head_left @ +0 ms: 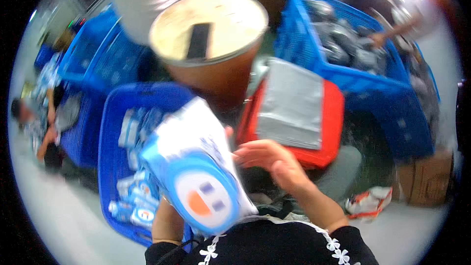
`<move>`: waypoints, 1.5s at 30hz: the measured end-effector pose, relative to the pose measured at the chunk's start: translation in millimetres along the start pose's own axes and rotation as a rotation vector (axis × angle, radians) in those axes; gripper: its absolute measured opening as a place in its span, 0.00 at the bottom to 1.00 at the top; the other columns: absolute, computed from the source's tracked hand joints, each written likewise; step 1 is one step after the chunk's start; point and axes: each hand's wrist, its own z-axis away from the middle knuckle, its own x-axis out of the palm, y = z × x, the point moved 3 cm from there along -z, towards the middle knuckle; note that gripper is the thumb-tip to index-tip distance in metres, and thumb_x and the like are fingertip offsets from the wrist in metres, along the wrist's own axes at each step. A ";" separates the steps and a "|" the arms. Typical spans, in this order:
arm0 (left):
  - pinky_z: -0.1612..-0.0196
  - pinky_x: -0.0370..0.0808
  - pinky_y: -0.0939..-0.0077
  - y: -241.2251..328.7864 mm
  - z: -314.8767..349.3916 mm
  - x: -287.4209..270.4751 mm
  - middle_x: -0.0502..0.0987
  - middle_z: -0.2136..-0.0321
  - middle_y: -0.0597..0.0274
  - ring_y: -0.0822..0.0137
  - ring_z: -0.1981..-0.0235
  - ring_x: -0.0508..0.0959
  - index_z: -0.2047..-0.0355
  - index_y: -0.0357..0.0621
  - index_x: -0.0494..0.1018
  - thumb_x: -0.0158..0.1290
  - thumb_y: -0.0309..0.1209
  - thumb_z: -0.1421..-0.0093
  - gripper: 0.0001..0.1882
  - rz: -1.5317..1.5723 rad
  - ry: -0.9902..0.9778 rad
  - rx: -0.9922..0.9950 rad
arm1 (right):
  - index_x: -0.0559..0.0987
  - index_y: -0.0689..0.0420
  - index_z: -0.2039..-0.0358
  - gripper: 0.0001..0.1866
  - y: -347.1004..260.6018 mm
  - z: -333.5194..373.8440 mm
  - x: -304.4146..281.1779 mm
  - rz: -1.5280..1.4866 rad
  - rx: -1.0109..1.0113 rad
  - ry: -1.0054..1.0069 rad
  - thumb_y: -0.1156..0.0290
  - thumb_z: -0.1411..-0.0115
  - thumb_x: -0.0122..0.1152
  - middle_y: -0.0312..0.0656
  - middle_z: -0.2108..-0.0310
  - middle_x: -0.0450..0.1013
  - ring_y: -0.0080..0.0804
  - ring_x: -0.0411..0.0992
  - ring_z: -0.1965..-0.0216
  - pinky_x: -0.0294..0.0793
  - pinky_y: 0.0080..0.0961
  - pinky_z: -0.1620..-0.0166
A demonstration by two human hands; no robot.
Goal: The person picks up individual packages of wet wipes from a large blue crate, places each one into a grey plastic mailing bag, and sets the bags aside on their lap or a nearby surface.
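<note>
A white and light-blue pack (203, 162) with a round cartoon penguin face is tilted up in front of my chest. My left hand (228, 131) grips it from behind; the pack hides most of that hand, and what looks like a fingertip shows past its far edge. Just right of the pack, my right hand (274, 164) is held up with its fingers stretched out, holding nothing. Under the pack and to its left, a dark blue tub (105, 152) holds several similar blue and white packs (140, 191).
A grey flat bag (292, 103) lies on a red stool-like seat (333, 127). Beyond stands a brown drum (211, 78) with a dark phone-like slab (198, 40) on top. A blue crate (338, 78) holds grey bundles; a person reaches into it. Other people are at the left and behind the drum.
</note>
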 end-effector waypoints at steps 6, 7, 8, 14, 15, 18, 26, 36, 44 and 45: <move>0.31 0.48 0.49 -52.7 -94.0 84.8 0.48 0.30 0.44 0.41 0.30 0.48 0.33 0.48 0.59 0.68 0.44 0.51 0.48 -1.550 -0.396 0.355 | 0.45 0.55 0.29 0.66 4.0 79.6 -42.4 -0.827 -0.275 0.011 0.33 0.56 0.69 0.62 0.31 0.46 0.57 0.56 0.34 0.62 0.56 0.37; 0.31 0.47 0.49 -59.5 -106.3 83.7 0.53 0.31 0.47 0.43 0.30 0.50 0.34 0.50 0.61 0.66 0.43 0.49 0.44 -1.560 -0.368 0.440 | 0.45 0.56 0.29 0.66 -5.2 98.4 -49.8 -0.883 -0.318 0.106 0.34 0.57 0.70 0.63 0.31 0.45 0.61 0.56 0.35 0.64 0.59 0.39; 0.31 0.47 0.49 -64.4 -120.9 77.1 0.53 0.31 0.48 0.45 0.30 0.50 0.34 0.49 0.61 0.65 0.43 0.48 0.42 -1.666 -0.427 0.432 | 0.45 0.56 0.29 0.66 -10.2 117.0 -60.7 -0.939 -0.359 0.201 0.35 0.57 0.71 0.64 0.31 0.45 0.64 0.57 0.36 0.67 0.61 0.41; 0.30 0.44 0.49 -116.0 -165.8 23.4 0.50 0.29 0.55 0.52 0.29 0.50 0.32 0.56 0.57 0.48 0.54 0.37 0.36 -2.309 -0.686 0.301 | 0.56 0.57 0.33 0.51 -39.9 196.1 -135.8 -0.752 -0.670 0.385 0.40 0.48 0.65 0.62 0.36 0.57 0.60 0.66 0.42 0.75 0.59 0.48; 0.30 0.43 0.49 -123.2 -161.9 29.0 0.50 0.29 0.54 0.52 0.29 0.49 0.31 0.56 0.55 0.44 0.56 0.36 0.36 -2.354 -0.627 0.273 | 0.60 0.56 0.35 0.45 -37.8 212.7 -155.0 -0.675 -0.681 0.583 0.41 0.44 0.61 0.57 0.39 0.62 0.53 0.68 0.43 0.76 0.54 0.47; 0.30 0.43 0.49 -155.4 -136.9 35.4 0.50 0.30 0.50 0.49 0.29 0.49 0.31 0.53 0.55 0.45 0.54 0.35 0.36 -2.375 -0.324 0.286 | 0.68 0.55 0.40 0.33 -26.3 244.6 -167.5 -0.529 -0.651 1.094 0.43 0.36 0.50 0.45 0.45 0.71 0.38 0.71 0.46 0.75 0.38 0.45; 0.53 0.73 0.57 -151.5 -142.9 89.1 0.74 0.59 0.51 0.50 0.55 0.75 0.58 0.42 0.75 0.58 0.39 0.47 0.19 -2.139 -0.245 0.147 | 0.65 0.58 0.38 0.44 -96.7 172.7 -158.6 0.319 -0.450 0.825 0.69 0.56 0.76 0.43 0.44 0.69 0.40 0.70 0.45 0.68 0.34 0.41; 0.70 0.74 0.68 -124.7 -162.4 78.2 0.76 0.75 0.52 0.57 0.74 0.79 0.69 0.37 0.75 0.58 0.23 0.47 0.05 -1.676 -0.020 0.439 | 0.75 0.40 0.45 0.40 -72.5 109.3 -117.7 1.809 -0.297 0.282 0.62 0.64 0.74 0.53 0.47 0.67 0.48 0.68 0.51 0.65 0.43 0.51; 0.71 0.74 0.60 -106.5 -118.9 67.5 0.73 0.75 0.56 0.54 0.73 0.76 0.74 0.42 0.73 0.58 0.24 0.53 0.06 -2.010 -0.110 0.641 | 0.71 0.47 0.43 0.41 -62.3 92.4 -111.4 1.858 -0.084 0.611 0.47 0.58 0.72 0.49 0.57 0.68 0.48 0.69 0.58 0.66 0.45 0.58; 0.71 0.74 0.60 -107.7 -114.1 69.6 0.73 0.75 0.56 0.54 0.73 0.76 0.74 0.43 0.72 0.58 0.24 0.53 0.06 -1.902 -0.137 0.658 | 0.69 0.47 0.42 0.43 -61.8 88.4 -111.0 1.848 -0.028 0.607 0.46 0.59 0.72 0.49 0.57 0.68 0.48 0.70 0.58 0.67 0.45 0.58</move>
